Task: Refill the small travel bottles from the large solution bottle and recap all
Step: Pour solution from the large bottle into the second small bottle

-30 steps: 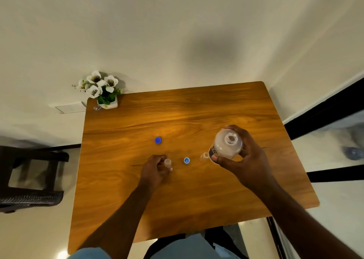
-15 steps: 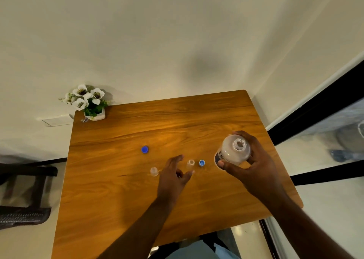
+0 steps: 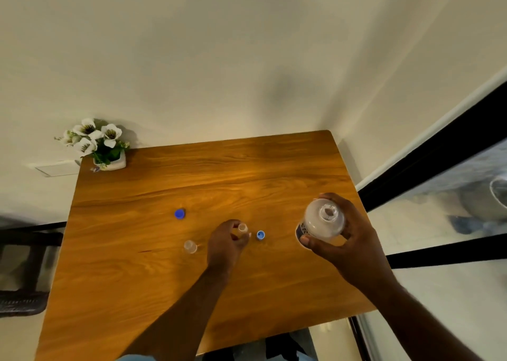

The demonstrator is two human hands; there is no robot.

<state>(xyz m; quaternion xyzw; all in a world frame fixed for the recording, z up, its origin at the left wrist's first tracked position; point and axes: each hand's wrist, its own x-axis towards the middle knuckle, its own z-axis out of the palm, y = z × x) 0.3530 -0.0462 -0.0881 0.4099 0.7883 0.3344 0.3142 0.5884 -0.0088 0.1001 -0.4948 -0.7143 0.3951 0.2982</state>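
At the far left corner of the brown wooden surface [image 3: 164,292] stands a small white pot of white flowers [image 3: 102,145]. Nearer the middle lies a round dark blue cap [image 3: 179,214], alone and well apart from the rest. Just nearer the person, a small clear uncapped travel bottle [image 3: 190,246] stands upright on the wood. The left hand [image 3: 226,244] curls its fingers round a second small clear travel bottle [image 3: 242,227], which is open at the top. Just beside it to the right sits a light blue cap [image 3: 260,234]. Farther right, the right hand [image 3: 344,240] grips the large clear solution bottle [image 3: 323,220], uncapped, its open mouth facing the camera.
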